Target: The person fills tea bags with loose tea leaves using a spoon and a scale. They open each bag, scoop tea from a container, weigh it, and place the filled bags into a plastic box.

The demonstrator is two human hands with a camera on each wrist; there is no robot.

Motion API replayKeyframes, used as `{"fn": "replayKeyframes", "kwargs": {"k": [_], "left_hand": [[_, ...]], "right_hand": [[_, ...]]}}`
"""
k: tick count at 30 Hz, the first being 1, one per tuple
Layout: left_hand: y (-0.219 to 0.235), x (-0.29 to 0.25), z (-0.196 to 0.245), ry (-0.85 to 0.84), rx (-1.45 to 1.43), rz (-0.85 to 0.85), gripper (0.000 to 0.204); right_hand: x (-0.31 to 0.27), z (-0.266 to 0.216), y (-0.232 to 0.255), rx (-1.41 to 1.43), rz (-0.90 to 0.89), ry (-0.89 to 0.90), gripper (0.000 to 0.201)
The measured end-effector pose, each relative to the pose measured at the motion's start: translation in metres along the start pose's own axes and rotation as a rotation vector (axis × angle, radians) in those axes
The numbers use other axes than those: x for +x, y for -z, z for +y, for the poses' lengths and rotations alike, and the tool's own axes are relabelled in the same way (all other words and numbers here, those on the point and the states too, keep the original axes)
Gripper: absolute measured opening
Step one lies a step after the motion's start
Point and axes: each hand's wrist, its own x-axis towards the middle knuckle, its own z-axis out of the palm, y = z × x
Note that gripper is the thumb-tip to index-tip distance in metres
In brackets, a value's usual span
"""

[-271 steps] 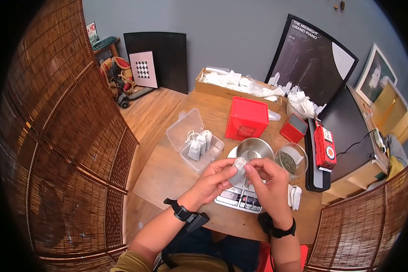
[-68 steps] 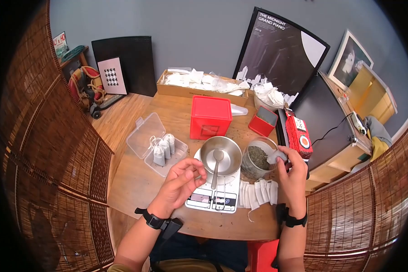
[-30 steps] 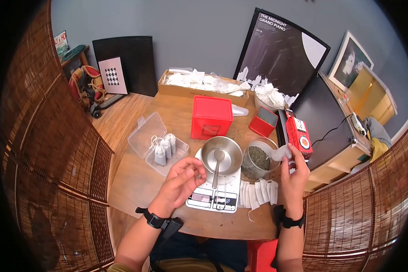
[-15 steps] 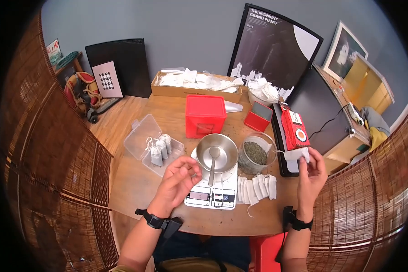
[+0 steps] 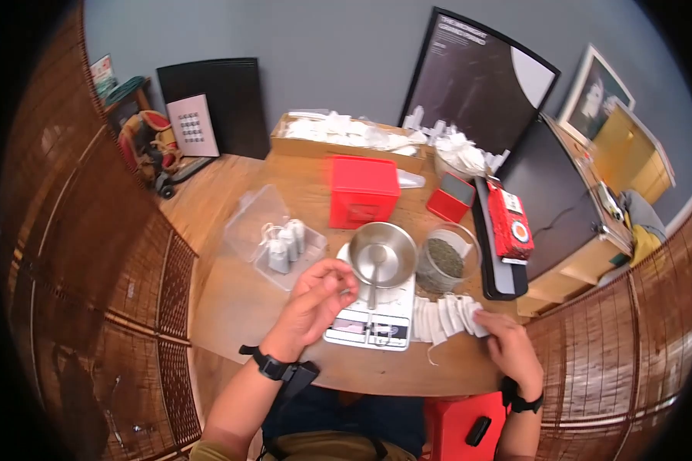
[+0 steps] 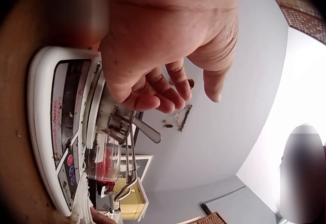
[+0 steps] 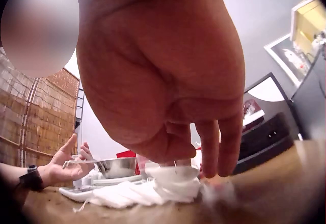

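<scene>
My left hand [image 5: 315, 303] hovers left of the white kitchen scale [image 5: 377, 330], fingers loosely curled, holding nothing. On the scale stands a steel bowl [image 5: 396, 246] with a spoon [image 5: 375, 280] in it. My right hand [image 5: 515, 349] is low at the right end of a row of empty white drawstring tea bags [image 5: 438, 319], its fingertips on the endmost bag [image 5: 477, 321]. In the right wrist view its fingers point down, the thumb bent close to the bags [image 7: 132, 192]. A clear jar of dried leaves [image 5: 447, 260] stands behind the row.
An open plastic box [image 5: 265, 269] holds filled tea bags [image 5: 284, 246] at left. Behind are a red canister [image 5: 361, 196], a small red tin [image 5: 447, 201] and a cardboard box [image 5: 346, 152] of white pouches. A red packet [image 5: 510, 223] lies on a black case at right.
My right hand carried a white tea bag from over the jar to the right, past the red packet, then down to the row's right end. My left hand has stayed near the scale.
</scene>
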Motion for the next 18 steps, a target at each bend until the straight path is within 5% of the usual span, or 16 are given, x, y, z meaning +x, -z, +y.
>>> {"fn": "replayKeyframes", "kwargs": {"k": [5, 11, 18], "left_hand": [[0.002, -0.001, -0.001, 0.054, 0.019, 0.028, 0.032], [-0.002, 0.001, 0.0, 0.048, 0.016, 0.061, 0.023], [-0.001, 0.004, -0.002, 0.116, -0.079, 0.314, 0.013]], "right_hand": [[0.033, -0.042, 0.025, -0.025, 0.046, 0.04, 0.046], [0.104, -0.119, 0.032, -0.112, -0.169, 0.272, 0.027], [0.203, -0.182, -0.037, -0.005, -0.229, 0.587, 0.024]]}}
